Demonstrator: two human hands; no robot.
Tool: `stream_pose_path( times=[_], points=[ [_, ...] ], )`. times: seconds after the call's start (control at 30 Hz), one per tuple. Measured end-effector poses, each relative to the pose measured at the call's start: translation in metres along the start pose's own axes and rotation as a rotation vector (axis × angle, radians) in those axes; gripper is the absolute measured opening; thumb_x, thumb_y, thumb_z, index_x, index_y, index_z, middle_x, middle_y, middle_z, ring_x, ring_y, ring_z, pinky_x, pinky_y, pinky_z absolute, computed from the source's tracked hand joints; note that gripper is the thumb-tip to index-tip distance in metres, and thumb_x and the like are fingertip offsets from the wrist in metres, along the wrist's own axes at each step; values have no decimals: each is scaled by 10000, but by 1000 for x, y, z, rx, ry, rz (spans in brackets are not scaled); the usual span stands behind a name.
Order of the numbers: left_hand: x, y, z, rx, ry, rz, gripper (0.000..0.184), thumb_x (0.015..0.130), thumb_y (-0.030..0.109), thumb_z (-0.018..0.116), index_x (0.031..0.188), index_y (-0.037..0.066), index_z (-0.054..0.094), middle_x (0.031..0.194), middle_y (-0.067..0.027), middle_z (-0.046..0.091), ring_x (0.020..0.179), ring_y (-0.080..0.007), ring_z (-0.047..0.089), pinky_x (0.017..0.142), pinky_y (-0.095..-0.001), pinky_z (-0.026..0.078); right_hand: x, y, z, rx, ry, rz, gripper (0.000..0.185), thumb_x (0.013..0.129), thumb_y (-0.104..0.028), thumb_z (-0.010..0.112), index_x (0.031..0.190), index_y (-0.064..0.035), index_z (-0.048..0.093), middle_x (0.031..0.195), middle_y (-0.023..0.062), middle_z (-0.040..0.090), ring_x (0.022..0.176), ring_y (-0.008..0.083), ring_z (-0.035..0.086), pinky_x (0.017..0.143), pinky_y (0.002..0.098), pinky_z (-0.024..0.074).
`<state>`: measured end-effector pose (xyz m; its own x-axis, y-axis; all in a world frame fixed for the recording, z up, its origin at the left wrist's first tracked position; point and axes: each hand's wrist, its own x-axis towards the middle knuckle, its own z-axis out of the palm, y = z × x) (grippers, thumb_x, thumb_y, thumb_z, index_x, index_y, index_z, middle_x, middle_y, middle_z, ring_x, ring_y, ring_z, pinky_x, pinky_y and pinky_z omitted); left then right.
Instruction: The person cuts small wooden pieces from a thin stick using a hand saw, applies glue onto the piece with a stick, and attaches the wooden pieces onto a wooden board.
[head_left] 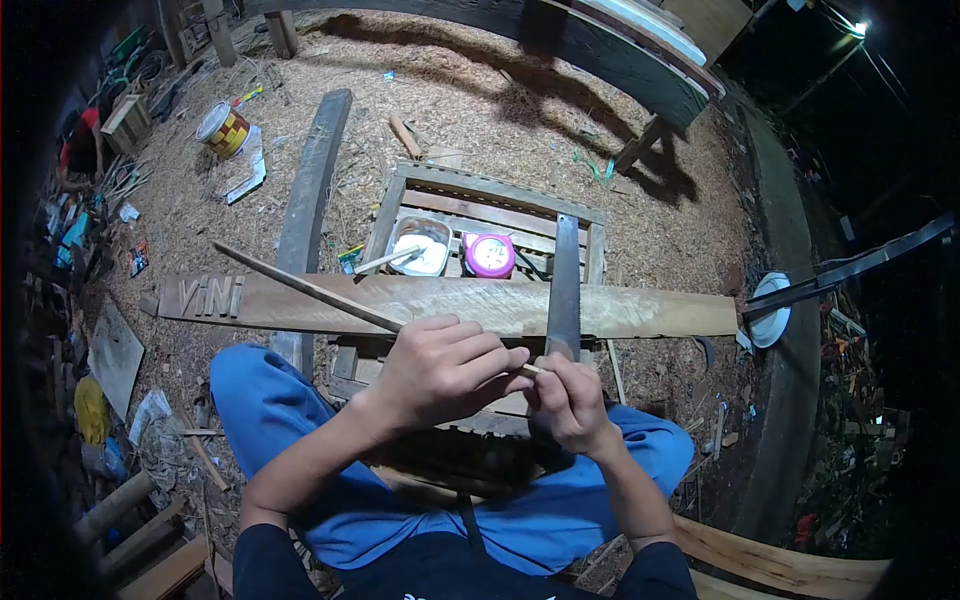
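My left hand [440, 368] is closed around a long, thin wooden strip [300, 287], which slants up to the far left. My right hand [574, 405] is closed at the strip's near end, close to my left fingertips. A handsaw [565, 285] lies across the long wooden board [430, 300], its blade pointing away from me. The lower end of the saw is hidden behind my right hand, so I cannot tell whether that hand also touches its handle. Small wooden pieces forming letters [210, 297] rest on the board's left end.
Beyond the board, a slatted wooden frame [390, 215] carries a plastic tub [425, 235] of white material with a stick, and a pink tape measure [488, 256]. A beam [318, 170] lies left. A white plate [770, 310] sits right; a bucket [222, 130] stands far left.
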<state>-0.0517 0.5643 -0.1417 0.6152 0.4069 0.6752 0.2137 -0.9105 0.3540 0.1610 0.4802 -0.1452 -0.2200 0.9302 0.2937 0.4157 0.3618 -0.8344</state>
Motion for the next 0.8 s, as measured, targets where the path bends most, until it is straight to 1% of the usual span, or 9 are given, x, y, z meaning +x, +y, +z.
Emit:
stream_pose_path(
  times=[0.03,0.17,0.23,0.27,0.33,0.4,0.47,0.63,0.8],
  points=[
    [-1,-1,-1,-14,0,12,238,829,266,825,991,119,732,783,4,652,693,-159,659,579,-314,494,1,-7,-4,75,-63,16,335,1114,-227,457,938,6,621,697,55,546,601,166,569,558,321,435],
    [4,1,-4,-20,20,77,240,838,265,822,998,111,728,790,-2,648,705,-170,659,596,-320,499,-3,-10,-11,269,-131,126,334,1115,-225,458,948,5,631,707,54,563,613,154,574,560,308,438],
    [9,3,-8,-24,14,37,269,807,248,858,1008,110,745,797,1,674,682,-182,643,592,-332,481,-2,-14,-10,318,-75,222,257,1088,-190,539,914,-10,595,649,92,524,571,260,568,571,381,433],
    [9,3,-8,-25,11,38,269,807,248,858,1008,110,745,797,1,674,682,-182,643,592,-332,481,0,-12,-10,320,-73,223,257,1088,-190,539,914,-10,595,649,92,524,571,260,568,571,381,433],
    [9,2,-6,72,-8,-9,285,821,237,845,1054,109,743,808,1,676,682,-184,628,591,-341,463,4,-5,-9,-118,29,5,218,1066,-162,575,904,-18,602,657,112,537,577,286,579,567,390,440],
    [6,2,-2,91,-19,-27,280,832,211,827,1075,104,740,825,3,684,688,-178,623,593,-340,451,7,-1,-6,-180,61,20,176,1031,-140,620,896,-27,612,680,132,560,591,316,592,567,413,445],
    [4,9,2,272,3,-29,251,836,172,806,1067,101,738,836,4,688,703,-177,626,607,-336,457,11,2,-1,-476,204,-112,179,1010,-146,647,876,-31,616,686,130,570,592,325,591,568,430,447],
    [-1,35,15,337,96,-197,274,817,50,728,1090,39,744,957,-39,742,724,-185,634,637,-338,468,14,5,16,-607,312,-110,234,989,-142,669,800,-47,571,670,120,546,595,328,584,564,439,442],
    [-4,33,24,355,86,-223,265,821,54,732,1086,44,739,979,-47,741,735,-193,643,640,-338,471,14,12,29,-514,350,-123,253,1003,-108,639,789,-35,525,642,136,485,541,337,543,523,445,390]
  ],
)
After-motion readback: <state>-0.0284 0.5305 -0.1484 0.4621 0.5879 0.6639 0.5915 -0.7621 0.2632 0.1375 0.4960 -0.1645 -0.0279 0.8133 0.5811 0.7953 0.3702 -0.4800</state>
